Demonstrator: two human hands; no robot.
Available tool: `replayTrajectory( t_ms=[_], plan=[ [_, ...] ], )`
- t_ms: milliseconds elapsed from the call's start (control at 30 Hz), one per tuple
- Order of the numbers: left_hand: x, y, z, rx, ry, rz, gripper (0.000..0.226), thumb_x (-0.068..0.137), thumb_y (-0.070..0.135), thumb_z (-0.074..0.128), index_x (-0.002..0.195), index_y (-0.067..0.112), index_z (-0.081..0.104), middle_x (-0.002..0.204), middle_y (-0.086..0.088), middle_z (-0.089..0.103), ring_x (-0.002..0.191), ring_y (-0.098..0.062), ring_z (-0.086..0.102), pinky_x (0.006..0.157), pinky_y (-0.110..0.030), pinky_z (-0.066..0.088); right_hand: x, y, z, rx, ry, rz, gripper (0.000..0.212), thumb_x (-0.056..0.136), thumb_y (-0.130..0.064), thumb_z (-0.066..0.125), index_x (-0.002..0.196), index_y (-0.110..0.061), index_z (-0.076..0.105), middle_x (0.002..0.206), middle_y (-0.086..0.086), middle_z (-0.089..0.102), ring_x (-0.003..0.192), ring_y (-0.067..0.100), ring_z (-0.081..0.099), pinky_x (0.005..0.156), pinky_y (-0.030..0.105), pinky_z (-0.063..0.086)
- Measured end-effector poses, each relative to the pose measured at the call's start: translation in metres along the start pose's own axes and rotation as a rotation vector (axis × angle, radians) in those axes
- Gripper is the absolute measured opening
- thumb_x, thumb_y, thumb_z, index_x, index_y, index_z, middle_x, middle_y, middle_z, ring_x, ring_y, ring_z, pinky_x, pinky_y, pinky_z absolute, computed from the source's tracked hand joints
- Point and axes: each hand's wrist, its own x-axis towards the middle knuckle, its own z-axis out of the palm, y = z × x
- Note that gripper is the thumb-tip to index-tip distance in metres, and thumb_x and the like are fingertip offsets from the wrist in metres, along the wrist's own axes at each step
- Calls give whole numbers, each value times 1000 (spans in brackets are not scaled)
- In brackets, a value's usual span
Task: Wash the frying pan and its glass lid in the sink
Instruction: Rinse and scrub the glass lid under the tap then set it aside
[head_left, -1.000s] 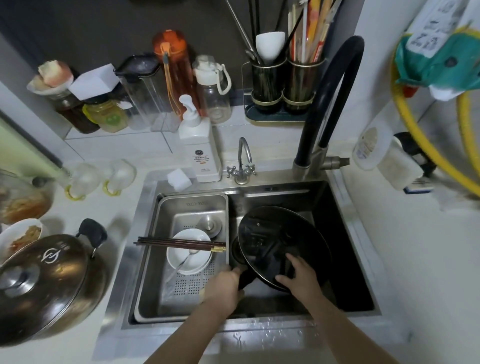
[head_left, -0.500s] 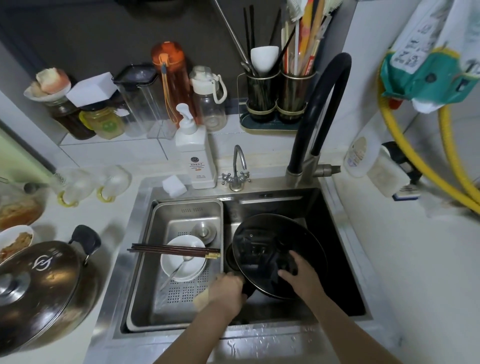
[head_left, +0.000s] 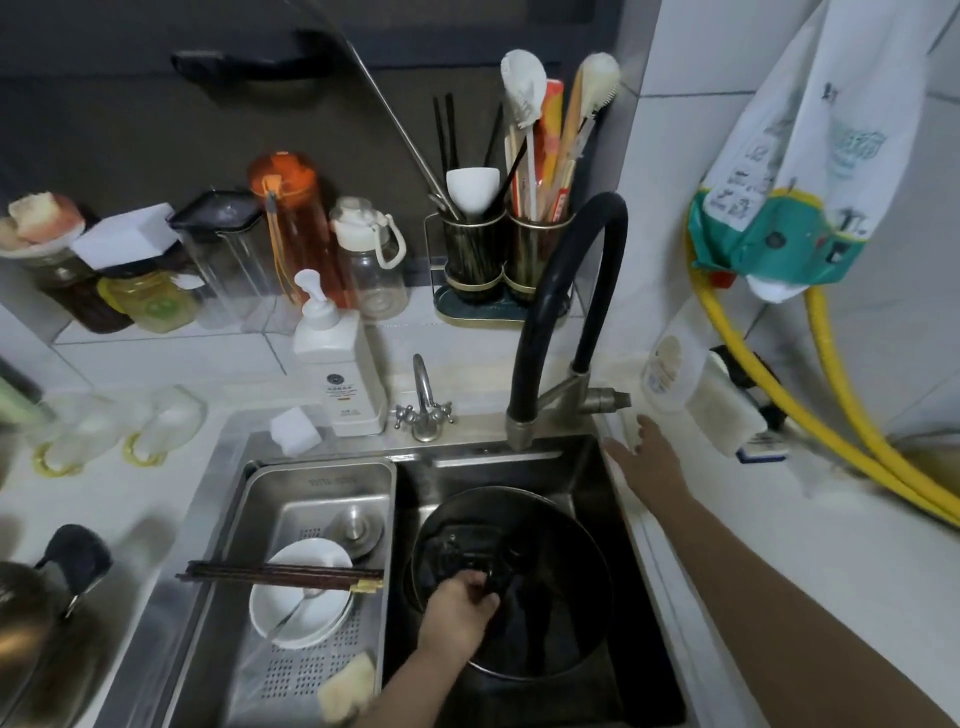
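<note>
The round glass lid (head_left: 545, 613), dark with a metal rim, lies in the right basin of the steel sink (head_left: 493, 462). My left hand (head_left: 460, 605) reaches down onto its middle and grips the black knob there. The frying pan cannot be told apart from the dark shapes under the lid. My right hand (head_left: 647, 454) is stretched out over the sink's right rim, fingers straight, holding nothing. It is just below the lever (head_left: 605, 400) of the black hose faucet (head_left: 561, 291), apart from it.
A steel drain tray (head_left: 291, 493) fills the sink's left side, holding a white bowl (head_left: 298, 592), chopsticks (head_left: 280, 576) and a sponge (head_left: 348, 686). A soap dispenser (head_left: 343, 369) and small tap (head_left: 423, 400) stand behind. A lidded wok (head_left: 31, 623) sits left, a detergent bottle (head_left: 670, 374) right.
My right hand left the lid and moved up and right to the faucet lever. My left hand shifted from the lid's edge to its knob. The view tilted upward.
</note>
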Motion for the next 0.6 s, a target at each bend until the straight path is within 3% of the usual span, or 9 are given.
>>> replayTrajectory(
  t_ms=[67, 167, 333, 433, 600],
  plan=[
    [7, 7, 5, 170, 22, 84, 37, 86, 23, 64, 122, 15, 60, 120, -3, 63, 113, -14, 58, 101, -20, 40, 18, -6, -2, 6, 19, -21, 73, 89, -35, 58, 146, -9, 22, 149, 15, 34, 134, 32, 37, 112, 48, 29],
    [23, 23, 15, 311, 26, 185, 47, 85, 27, 64, 130, 19, 54, 130, -4, 56, 122, -16, 52, 107, -19, 34, 38, -12, 1, 24, 15, -37, 70, 89, -31, 58, 146, -10, 23, 146, 14, 40, 131, 32, 41, 110, 47, 33],
    [57, 39, 26, 313, 16, 174, 53, 82, 25, 68, 133, 20, 52, 134, -3, 53, 125, -16, 49, 108, -18, 30, 60, -6, 8, 14, 126, -65, 46, 93, -27, 50, 135, -8, 43, 122, 10, 59, 113, 31, 54, 96, 37, 39],
    [73, 38, 30, 271, -14, 140, 52, 80, 17, 71, 130, 14, 54, 133, -6, 53, 124, -16, 50, 103, -12, 28, 71, 4, 7, -7, 183, -126, 19, 94, -23, 48, 106, -13, 59, 95, 8, 61, 93, 24, 56, 81, 32, 39],
    [89, 31, 35, 328, -46, 158, 59, 79, 17, 72, 133, 15, 51, 135, -5, 46, 124, -15, 48, 98, -7, 26, 78, 6, 6, -47, 245, -185, 26, 95, -21, 48, 110, -8, 65, 97, 13, 68, 93, 29, 60, 78, 31, 40]
  ],
)
